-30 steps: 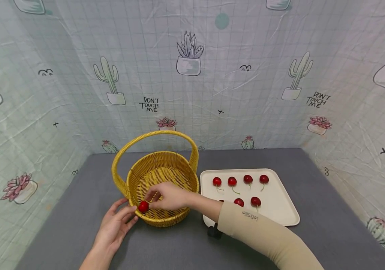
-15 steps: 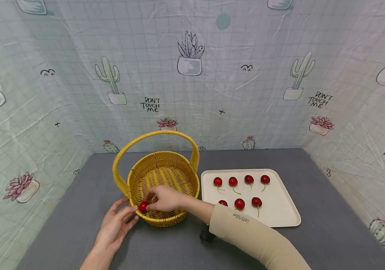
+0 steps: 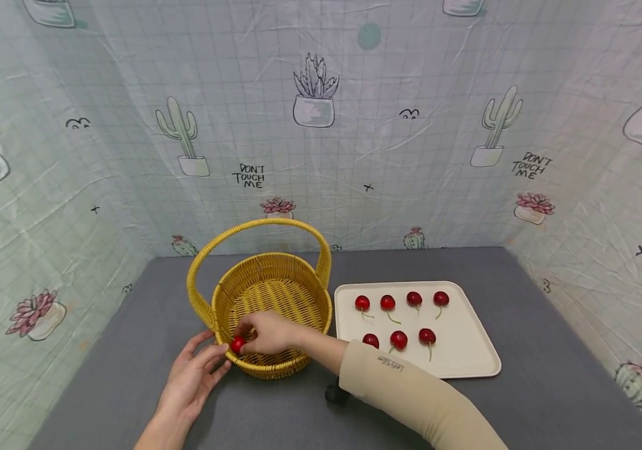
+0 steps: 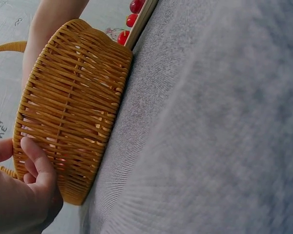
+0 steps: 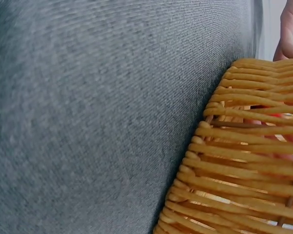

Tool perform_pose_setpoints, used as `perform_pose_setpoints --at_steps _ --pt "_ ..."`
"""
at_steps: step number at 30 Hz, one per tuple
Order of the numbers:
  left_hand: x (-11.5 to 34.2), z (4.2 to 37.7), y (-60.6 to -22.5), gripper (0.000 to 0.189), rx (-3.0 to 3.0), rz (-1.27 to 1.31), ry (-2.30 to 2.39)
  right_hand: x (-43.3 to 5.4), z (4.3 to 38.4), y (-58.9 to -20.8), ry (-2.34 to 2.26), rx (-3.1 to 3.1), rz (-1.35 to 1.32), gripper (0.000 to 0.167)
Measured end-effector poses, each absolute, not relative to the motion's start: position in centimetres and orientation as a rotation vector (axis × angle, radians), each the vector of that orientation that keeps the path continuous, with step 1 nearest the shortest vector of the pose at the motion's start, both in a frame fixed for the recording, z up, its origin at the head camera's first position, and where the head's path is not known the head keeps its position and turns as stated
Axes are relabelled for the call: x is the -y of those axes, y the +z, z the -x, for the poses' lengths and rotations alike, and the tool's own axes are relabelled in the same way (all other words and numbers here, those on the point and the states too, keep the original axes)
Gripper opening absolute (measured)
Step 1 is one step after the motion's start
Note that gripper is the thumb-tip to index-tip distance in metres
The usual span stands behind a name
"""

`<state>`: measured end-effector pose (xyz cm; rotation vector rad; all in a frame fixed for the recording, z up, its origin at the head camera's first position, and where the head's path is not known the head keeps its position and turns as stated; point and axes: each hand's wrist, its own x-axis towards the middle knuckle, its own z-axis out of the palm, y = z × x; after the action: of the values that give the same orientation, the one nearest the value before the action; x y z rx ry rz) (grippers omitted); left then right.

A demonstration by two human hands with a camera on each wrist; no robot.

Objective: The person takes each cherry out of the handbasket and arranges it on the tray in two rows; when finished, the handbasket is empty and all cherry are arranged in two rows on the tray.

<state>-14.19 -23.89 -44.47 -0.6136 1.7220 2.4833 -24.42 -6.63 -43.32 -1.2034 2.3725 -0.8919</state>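
Observation:
A yellow woven basket [image 3: 282,265] with a tall arched handle stands on the grey table. My left hand [image 3: 188,378] holds its near left rim, with the thumb at the rim and the other fingers against the outer weave [image 4: 68,107]. Inside the basket, close to that same rim, my right hand [image 3: 270,332] pinches a red cherry [image 3: 237,345] between thumb and fingers. In the right wrist view the basket wall mostly covers the right hand; only bits of skin and red show through the gaps. No stem can be seen on this cherry.
To the right of the basket lies a cream tray [image 3: 461,353] bearing several red cherries with green stems, in two rows. My right forearm crosses the tray's near left corner. A patterned cloth [image 3: 366,137] hangs behind and at both sides of the table.
My right hand has shifted slightly left with the cherry, and its forearm has swung left, uncovering more of the tray's front row. The left hand and basket stay put.

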Motion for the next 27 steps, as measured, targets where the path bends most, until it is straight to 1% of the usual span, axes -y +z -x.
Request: perform_pose_setpoints --at_steps 5,12,20,27 --pt "24.0 14.1 -44.5 0.06 -1.716 0.608 2.487 7.2 24.3 -43.4 -0.833 -2.397 1.251 0.027" --pt "24.0 14.1 -44.4 0.058 -1.712 0.601 2.495 7.7 24.3 -43.7 -0.732 -2.474 1.283 0.025" --pt "24.1 14.2 -44.4 0.056 -1.709 0.608 2.493 7.0 24.4 -43.4 -0.824 -2.457 1.259 0.019" --pt "24.0 14.1 -44.5 0.058 -1.713 0.615 2.494 5.8 24.7 -42.5 -0.88 -2.475 1.209 0.02"
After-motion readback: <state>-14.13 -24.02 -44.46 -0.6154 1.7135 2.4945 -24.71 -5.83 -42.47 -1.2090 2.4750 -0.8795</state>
